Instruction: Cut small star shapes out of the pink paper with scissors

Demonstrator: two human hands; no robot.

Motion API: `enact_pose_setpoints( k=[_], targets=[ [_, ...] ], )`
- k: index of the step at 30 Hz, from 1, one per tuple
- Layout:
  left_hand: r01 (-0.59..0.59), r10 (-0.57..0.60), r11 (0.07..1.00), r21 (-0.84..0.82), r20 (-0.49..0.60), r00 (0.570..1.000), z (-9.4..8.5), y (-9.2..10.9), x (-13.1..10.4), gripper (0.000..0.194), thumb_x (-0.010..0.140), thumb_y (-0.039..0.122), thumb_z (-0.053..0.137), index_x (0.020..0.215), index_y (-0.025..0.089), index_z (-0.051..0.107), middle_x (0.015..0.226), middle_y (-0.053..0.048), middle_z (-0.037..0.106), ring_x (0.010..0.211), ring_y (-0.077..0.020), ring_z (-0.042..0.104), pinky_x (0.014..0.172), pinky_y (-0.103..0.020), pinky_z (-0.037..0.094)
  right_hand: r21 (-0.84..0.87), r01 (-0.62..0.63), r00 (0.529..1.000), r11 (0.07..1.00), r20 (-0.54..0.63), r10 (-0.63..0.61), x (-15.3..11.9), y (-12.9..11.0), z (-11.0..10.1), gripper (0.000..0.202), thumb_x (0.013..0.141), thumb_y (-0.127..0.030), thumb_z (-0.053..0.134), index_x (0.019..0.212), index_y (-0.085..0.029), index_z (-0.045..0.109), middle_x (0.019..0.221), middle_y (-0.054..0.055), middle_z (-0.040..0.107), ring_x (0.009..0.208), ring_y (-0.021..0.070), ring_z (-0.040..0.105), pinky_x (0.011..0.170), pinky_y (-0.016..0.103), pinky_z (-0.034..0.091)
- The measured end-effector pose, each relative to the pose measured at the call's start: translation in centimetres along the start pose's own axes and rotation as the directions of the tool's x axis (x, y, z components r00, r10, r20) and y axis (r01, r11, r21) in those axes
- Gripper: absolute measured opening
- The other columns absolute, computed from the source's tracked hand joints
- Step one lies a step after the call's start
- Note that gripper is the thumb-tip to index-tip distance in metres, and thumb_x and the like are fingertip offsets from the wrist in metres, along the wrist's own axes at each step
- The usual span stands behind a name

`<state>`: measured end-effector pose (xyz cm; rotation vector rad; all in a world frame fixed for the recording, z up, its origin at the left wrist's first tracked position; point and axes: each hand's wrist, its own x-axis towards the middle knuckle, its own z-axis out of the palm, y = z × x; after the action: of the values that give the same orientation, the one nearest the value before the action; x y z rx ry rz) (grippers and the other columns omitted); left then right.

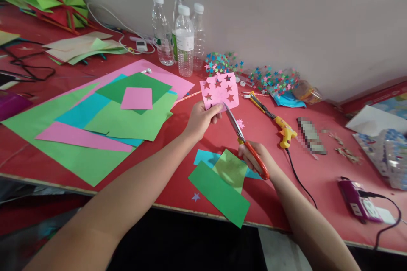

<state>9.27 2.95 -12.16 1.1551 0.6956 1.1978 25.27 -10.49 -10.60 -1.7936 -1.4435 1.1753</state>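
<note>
My left hand (203, 120) pinches the lower edge of a pink paper (219, 91) that has several star-shaped holes cut through it. In my right hand (254, 156) is a pair of scissors (237, 124) with orange handles, its blade tips at the paper's lower edge beside my left thumb. Whether the blades touch the paper I cannot tell. Small pink paper stars (241, 124) lie on the red table just right of the blades. Under my right hand are a dark green strip (219, 194), a light green piece (230, 171) and blue paper (206, 157).
Large coloured sheets (127, 118) spread over the left. Plastic bottles (184, 42) stand by the wall, near bags of small stars (275, 80). To the right are a yellow glue gun (286, 132) with its cord, a utility knife (257, 101) and a purple power strip (359, 201).
</note>
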Motion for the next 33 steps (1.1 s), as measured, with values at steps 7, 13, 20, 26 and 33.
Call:
enact_pose_setpoints(
  k=[7, 13, 20, 26, 33],
  targets=[
    [0.005, -0.006, 1.000, 0.011, 0.027, 1.000, 0.01, -0.18, -0.01, 0.023, 0.073, 0.033, 0.066, 0.058, 0.016, 0.060, 0.051, 0.001, 0.058, 0.040, -0.0050, 0.044, 0.041, -0.021, 0.031, 0.016, 0.021, 0.999, 1.000, 0.027, -0.021, 0.03, 0.12, -0.18, 0.053, 0.080, -0.071, 0.051, 0.068, -0.019, 0.051, 0.042, -0.006, 0.042, 0.033, 0.0073, 0.036, 0.036, 0.021, 0.029],
    [0.012, -0.012, 1.000, -0.010, 0.032, 0.999, 0.08, -0.42, -0.08, 0.023, 0.074, 0.033, 0.065, 0.058, 0.016, 0.060, 0.051, 0.001, 0.058, 0.040, -0.0049, 0.044, 0.041, -0.021, 0.031, -0.016, 0.040, 0.999, 0.999, 0.004, -0.040, 0.00, 0.30, 0.12, 0.054, 0.081, -0.072, 0.048, 0.067, -0.020, 0.050, 0.041, -0.006, 0.040, 0.033, 0.0075, 0.035, 0.036, 0.022, 0.026],
    [0.015, -0.013, 0.999, -0.035, 0.050, 0.999, 0.04, -0.55, -0.06, 0.023, 0.075, 0.033, 0.065, 0.060, 0.016, 0.060, 0.051, 0.001, 0.058, 0.041, -0.0048, 0.045, 0.041, -0.020, 0.031, -0.028, 0.040, 0.999, 0.999, -0.006, -0.040, 0.00, 0.37, 0.16, 0.054, 0.082, -0.072, 0.047, 0.066, -0.021, 0.048, 0.041, -0.006, 0.039, 0.034, 0.0079, 0.034, 0.037, 0.022, 0.026],
    [0.033, -0.030, 0.998, -0.056, 0.050, 0.998, 0.26, -0.46, -0.21, 0.019, 0.073, 0.032, 0.067, 0.063, 0.016, 0.060, 0.052, 0.001, 0.058, 0.041, -0.0049, 0.044, 0.041, -0.021, 0.032, -0.022, 0.058, 0.998, 0.998, -0.012, -0.058, 0.17, 0.57, 0.18, 0.055, 0.081, -0.074, 0.048, 0.067, -0.020, 0.048, 0.042, -0.006, 0.040, 0.034, 0.0077, 0.034, 0.037, 0.022, 0.025],
    [0.038, -0.035, 0.997, -0.073, 0.040, 0.999, 0.30, -0.29, -0.31, 0.021, 0.071, 0.031, 0.067, 0.061, 0.016, 0.059, 0.052, 0.001, 0.058, 0.041, -0.0047, 0.044, 0.041, -0.020, 0.031, -0.016, 0.054, 0.998, 0.998, -0.022, -0.054, 0.09, 0.68, 0.33, 0.053, 0.082, -0.071, 0.048, 0.067, -0.021, 0.048, 0.040, -0.007, 0.037, 0.033, 0.0075, 0.032, 0.035, 0.022, 0.023]
  ],
)
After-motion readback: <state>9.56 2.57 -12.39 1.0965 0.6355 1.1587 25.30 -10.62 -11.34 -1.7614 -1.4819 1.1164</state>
